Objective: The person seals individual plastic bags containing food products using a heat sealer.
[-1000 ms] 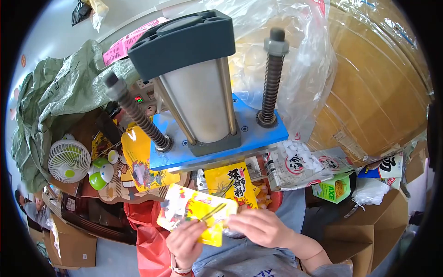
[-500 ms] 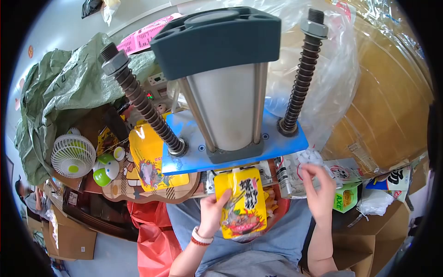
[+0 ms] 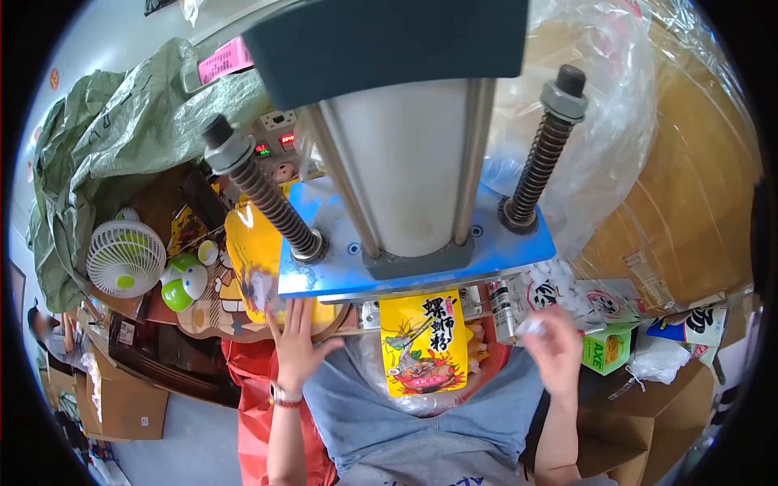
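A yellow food pouch (image 3: 425, 344) with black lettering and a bowl picture hangs from under the front edge of the blue press plate (image 3: 413, 278), with nobody's hand on it. My left hand (image 3: 298, 350) is open, fingers spread, at the edge of another yellow pouch (image 3: 253, 259) on the wooden board to the left. Its fingertips reach close to the blue plate. My right hand (image 3: 556, 350) pinches a small white packet (image 3: 531, 326), its details blurred, just right of the hanging pouch. Behind that hand lies a heap of similar white packets (image 3: 553, 275).
A large air cylinder (image 3: 397, 166) with two spring-loaded bolts towers over the plate. A white fan (image 3: 126, 257) and a green-and-white toy (image 3: 183, 283) stand at left. A red container (image 3: 493, 356) sits behind the pouch; cardboard boxes (image 3: 681, 421) stand at right.
My left hand has let go of the yellow pouch and moved left to the other pouches. My right hand has drawn back toward me from the white heap with a small packet. The view has shifted slightly.
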Action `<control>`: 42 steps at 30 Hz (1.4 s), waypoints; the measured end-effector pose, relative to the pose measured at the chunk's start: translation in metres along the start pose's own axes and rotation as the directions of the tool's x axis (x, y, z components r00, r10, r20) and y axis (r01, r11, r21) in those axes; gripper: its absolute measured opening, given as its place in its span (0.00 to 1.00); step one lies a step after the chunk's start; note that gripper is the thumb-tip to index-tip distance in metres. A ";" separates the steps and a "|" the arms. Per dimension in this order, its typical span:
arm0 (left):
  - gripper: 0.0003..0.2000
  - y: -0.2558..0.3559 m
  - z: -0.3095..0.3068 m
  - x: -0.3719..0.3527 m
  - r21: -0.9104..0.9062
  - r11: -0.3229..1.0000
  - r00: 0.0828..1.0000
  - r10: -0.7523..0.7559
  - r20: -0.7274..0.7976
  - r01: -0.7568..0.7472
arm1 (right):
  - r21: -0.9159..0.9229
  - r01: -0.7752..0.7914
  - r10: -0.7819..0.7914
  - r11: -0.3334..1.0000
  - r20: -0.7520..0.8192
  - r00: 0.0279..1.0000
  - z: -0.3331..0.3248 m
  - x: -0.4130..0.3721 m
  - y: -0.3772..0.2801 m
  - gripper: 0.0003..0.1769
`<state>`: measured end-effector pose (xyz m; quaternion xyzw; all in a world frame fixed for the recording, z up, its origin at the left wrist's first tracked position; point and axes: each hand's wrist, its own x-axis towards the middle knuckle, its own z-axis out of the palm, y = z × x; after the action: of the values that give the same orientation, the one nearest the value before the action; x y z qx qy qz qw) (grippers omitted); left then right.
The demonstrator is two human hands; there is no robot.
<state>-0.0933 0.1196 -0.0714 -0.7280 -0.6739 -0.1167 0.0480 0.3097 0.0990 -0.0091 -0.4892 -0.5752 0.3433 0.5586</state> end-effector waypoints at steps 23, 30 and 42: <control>0.11 0.128 -0.018 -0.025 -0.867 0.224 0.895 -0.146 0.421 0.444 | -0.403 0.262 -0.206 0.877 0.178 0.962 0.033 0.008 -0.052 0.25; 0.12 0.134 0.005 0.028 -0.818 -0.388 0.849 -0.140 0.509 0.426 | -0.915 0.264 -0.250 0.304 0.191 0.949 0.006 0.069 0.050 0.19; 0.36 -0.008 -0.014 -0.009 -0.107 0.993 0.999 0.054 -0.008 -0.055 | -0.816 0.135 -0.025 0.562 0.147 0.989 -0.005 0.049 0.035 0.23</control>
<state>-0.1031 0.1085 -0.0607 -0.7473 -0.6464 -0.1535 0.0136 0.3258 0.1548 -0.0266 -0.6450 -0.7224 0.0383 0.2462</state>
